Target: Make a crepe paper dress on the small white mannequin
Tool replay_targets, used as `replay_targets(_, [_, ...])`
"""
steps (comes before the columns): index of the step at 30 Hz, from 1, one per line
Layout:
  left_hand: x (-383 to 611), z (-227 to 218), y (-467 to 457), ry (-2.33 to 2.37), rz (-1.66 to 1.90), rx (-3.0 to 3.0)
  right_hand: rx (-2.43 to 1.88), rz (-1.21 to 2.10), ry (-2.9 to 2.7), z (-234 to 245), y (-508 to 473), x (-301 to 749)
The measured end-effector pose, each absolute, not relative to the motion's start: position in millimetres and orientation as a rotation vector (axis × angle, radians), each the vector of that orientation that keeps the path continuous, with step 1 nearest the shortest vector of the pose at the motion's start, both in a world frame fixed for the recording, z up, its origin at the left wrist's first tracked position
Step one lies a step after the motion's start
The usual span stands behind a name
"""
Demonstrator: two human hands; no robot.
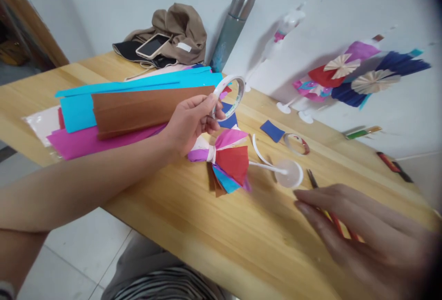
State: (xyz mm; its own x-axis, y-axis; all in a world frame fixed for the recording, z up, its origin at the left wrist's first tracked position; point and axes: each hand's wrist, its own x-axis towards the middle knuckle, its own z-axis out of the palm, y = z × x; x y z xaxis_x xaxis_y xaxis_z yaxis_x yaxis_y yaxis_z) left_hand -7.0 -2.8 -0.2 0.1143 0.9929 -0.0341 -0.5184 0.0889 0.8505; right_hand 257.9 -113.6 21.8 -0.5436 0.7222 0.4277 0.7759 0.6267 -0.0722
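Observation:
My left hand (189, 122) is raised above the wooden table (193, 231) and pinches a white tape roll (230, 96) by its rim. Just below it lies a pleated paper fan (226, 164) of pink, red, blue and brown tissue, tied in the middle and fixed to a thin white stick with a round base (289, 173). My right hand (359, 233) lies at the right with fingers stretched out, over red-handled scissors (329, 210) whose tip points toward the base. The hand is blurred.
Folded tissue sheets (138, 106) in brown, cyan and magenta lie at the left. A tan bag with a phone (152, 45) and a grey flask (232, 28) stand at the back. Paper fans (355, 76) hang on the wall. A blue paper scrap (272, 131) and another tape ring (296, 144) lie nearby.

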Motion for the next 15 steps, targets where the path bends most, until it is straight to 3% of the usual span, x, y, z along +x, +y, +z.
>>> replay_targets(5, [-7.5,-1.4,-3.2,0.776,1.317,0.846,-0.718,-0.218,-2.628,27.4,-71.4,183.0])
replay_targets(15, [-2.7,-8.0,-6.3,0.861,1.314,0.883,-0.740,-0.410,-2.990,9.3,-28.2,149.0])
